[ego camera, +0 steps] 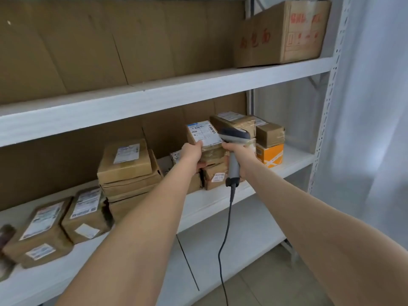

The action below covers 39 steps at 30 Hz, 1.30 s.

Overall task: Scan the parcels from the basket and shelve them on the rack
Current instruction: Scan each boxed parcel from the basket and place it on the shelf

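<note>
The parcel [204,133] sits just above the centre of the view, over the middle shelf [220,202] of the rack [132,102]. Its white label is tilted up toward the person, probably so the barcode stays readable. The left grip [191,151] grasps its near left corner, thumb on the label edge and fingers curled beneath, which carries the weight and lets the box be steered. It lies over a low pile of taped boxes, but whether it already rests on them cannot be told. At its 3 o'clock the right grip [239,154] is clenched round the handle of the scanner [235,136]. The scanner's head lies against the parcel's right edge, too close to look like an aimed read. My guess is that the scan is done and this arm merely steadies the box while keeping the tool ready. The cable [224,239] hangs toward 6 o'clock, clear of the shelf. An orange box [270,155] and brown boxes [269,133] fill the 3 o'clock end, and a taller stack [128,164] stands at 9 o'clock. More labelled parcels [86,213] lie at 8 o'clock, so the gap between is the likely slot. A large carton [282,34] sits on the shelf above at 1 o'clock. The basket is not in view.
</note>
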Tool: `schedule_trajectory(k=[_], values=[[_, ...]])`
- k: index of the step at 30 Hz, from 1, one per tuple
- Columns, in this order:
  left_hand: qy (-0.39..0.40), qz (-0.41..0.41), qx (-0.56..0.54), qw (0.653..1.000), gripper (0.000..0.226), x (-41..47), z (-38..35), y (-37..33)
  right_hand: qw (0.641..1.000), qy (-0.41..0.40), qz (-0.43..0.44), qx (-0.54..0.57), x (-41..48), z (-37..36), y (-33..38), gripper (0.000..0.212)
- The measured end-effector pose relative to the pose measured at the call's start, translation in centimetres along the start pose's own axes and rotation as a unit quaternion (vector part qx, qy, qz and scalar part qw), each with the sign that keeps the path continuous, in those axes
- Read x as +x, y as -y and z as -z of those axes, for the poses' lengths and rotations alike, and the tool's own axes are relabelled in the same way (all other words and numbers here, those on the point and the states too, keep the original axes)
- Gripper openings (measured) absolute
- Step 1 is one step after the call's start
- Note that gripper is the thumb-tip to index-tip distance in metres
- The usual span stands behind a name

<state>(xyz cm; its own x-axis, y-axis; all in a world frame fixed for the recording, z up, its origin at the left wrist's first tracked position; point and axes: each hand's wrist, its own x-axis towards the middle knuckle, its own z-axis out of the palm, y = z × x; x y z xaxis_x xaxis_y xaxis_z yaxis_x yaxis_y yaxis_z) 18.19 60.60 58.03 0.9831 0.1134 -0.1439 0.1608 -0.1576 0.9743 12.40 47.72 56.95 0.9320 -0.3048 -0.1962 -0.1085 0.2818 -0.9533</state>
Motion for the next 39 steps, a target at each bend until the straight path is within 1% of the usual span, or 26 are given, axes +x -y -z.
schedule_trajectory(k=[4, 7, 11, 15, 18, 19, 22, 25, 26, 29, 32, 34, 36, 39], values=[[-0.012, 0.019, 0.001, 1.0, 0.036, 4.9, 2.8, 0.0, 1.0, 0.009, -0.001, 0.014, 3.1, -4.5, -0.6, 0.048], [-0.032, 0.021, 0.036, 0.999, 0.032, 7.8, 3.8, 0.1, 0.999, 0.026, -0.018, 0.019, 5.1, -6.8, -0.9, 0.047], [-0.049, 0.046, 0.059, 0.996, 0.026, 10.6, 4.3, 0.7, 0.999, 0.023, -0.036, -0.008, 7.9, -8.7, -1.8, 0.046], [-0.064, 0.072, 0.053, 0.994, 0.022, 11.9, 4.4, 1.2, 0.998, 0.018, -0.041, -0.037, 9.6, -9.8, -2.3, 0.046], [-0.064, 0.086, 0.053, 0.993, 0.025, 12.3, 4.4, 1.7, 0.998, 0.017, -0.045, -0.041, 10.1, -10.1, -2.5, 0.032], [-0.063, 0.087, 0.058, 0.993, 0.026, 12.3, 4.4, 1.9, 0.998, 0.017, -0.048, -0.045, 10.1, -10.1, -2.6, 0.031], [-0.062, 0.081, 0.077, 0.992, 0.028, 12.6, 4.2, 2.4, 0.996, 0.015, -0.058, -0.063, 10.2, -10.1, -2.6, 0.038], [-0.062, 0.081, 0.083, 0.991, 0.018, 12.4, 4.1, 2.4, 0.996, 0.021, -0.066, -0.06, 10.4, -10.1, -2.8, 0.046], [-0.06, 0.081, 0.082, 0.991, 0.018, 12.4, 4.2, 2.3, 0.996, 0.023, -0.068, -0.06, 10.3, -10.2, -2.8, 0.048], [-0.053, 0.083, 0.093, 0.991, 0.031, 12.3, 4.1, 2.2, 0.996, 0.02, -0.07, -0.059, 10.2, -10.2, -2.9, 0.052], [-0.043, 0.082, 0.116, 0.989, 0.035, 12.0, 4.1, 1.9, 0.997, 0.014, -0.06, -0.046, 10.1, -10.0, -2.9, 0.046], [-0.036, 0.056, 0.148, 0.987, 0.037, 12.0, 4.1, 1.6, 0.998, 0.009, -0.053, -0.038, 9.9, -9.7, -2.7, 0.041], [-0.028, 0.022, 0.182, 0.983, 0.04, 11.8, 4.3, 1.4, 0.998, 0.002, -0.055, -0.04, 9.8, -9.3, -2.4, 0.04], [-0.036, 0.027, 0.211, 0.977, 0.039, 11.4, 4.5, 1.0, 0.998, -0.002, -0.057, -0.032, 9.3, -8.8, -2.1, 0.044]])
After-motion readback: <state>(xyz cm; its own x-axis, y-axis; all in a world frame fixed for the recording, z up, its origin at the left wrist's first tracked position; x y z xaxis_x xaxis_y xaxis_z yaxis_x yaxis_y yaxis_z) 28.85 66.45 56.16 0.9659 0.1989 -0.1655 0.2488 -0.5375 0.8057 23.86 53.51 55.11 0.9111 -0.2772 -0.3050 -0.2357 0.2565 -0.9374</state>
